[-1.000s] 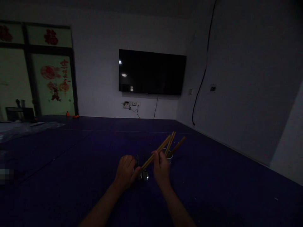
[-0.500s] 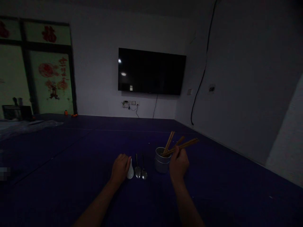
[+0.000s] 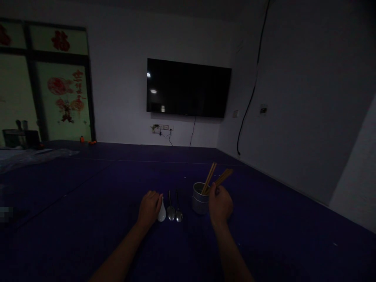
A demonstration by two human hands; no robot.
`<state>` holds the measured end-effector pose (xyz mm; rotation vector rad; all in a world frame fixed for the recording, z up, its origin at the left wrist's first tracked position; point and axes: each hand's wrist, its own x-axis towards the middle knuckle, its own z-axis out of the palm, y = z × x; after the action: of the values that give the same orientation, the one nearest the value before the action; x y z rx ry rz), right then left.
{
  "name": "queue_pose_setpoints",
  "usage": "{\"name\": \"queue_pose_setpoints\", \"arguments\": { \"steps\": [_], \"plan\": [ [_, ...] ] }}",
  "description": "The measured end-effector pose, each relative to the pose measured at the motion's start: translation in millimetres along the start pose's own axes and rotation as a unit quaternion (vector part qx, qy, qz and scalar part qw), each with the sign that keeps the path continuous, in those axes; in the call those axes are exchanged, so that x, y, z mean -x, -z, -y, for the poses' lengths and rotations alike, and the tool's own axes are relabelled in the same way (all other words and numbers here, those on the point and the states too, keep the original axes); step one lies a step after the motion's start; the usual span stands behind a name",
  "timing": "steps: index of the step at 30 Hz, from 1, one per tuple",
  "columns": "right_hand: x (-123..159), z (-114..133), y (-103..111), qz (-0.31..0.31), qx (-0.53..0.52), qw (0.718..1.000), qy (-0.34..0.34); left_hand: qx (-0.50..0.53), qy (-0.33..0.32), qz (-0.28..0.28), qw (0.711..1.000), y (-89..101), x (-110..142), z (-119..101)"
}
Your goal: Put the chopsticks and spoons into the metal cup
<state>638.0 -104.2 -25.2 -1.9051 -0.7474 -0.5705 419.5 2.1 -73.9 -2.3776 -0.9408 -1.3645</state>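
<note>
A metal cup (image 3: 200, 203) stands on the dark blue floor mat (image 3: 88, 203) with wooden chopsticks (image 3: 216, 179) leaning out of it. My right hand (image 3: 220, 205) is curled beside the cup, its fingers closed around the lower part of the chopsticks. To the left lie a white ceramic spoon (image 3: 161, 212) and two metal spoons (image 3: 174, 211) side by side. My left hand (image 3: 149, 208) rests on the mat with its fingers bent, touching the white spoon.
A black television (image 3: 188, 87) hangs on the far white wall above a socket with cables. A glass door with red paper decorations (image 3: 66, 96) is at the left. A white wall (image 3: 308, 109) runs along the right. Clear plastic sheeting (image 3: 26, 156) lies at the far left.
My right hand carried the chopsticks from above the spoons to the cup and lowered their tips into it. My left hand let go of them and came down onto the white spoon.
</note>
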Motion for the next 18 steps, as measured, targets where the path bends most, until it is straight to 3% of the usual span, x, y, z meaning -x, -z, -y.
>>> {"name": "queue_pose_setpoints", "arguments": {
  "steps": [8,18],
  "plan": [
    [1,-4,-5,-0.009,-0.047,0.999,0.014,-0.001,-0.004,0.006,1.000,1.3,-1,-1],
    [1,-7,-13,-0.030,-0.123,0.991,-0.048,0.006,-0.004,0.003,1.000,2.5,-2,-2]
  ]
}}
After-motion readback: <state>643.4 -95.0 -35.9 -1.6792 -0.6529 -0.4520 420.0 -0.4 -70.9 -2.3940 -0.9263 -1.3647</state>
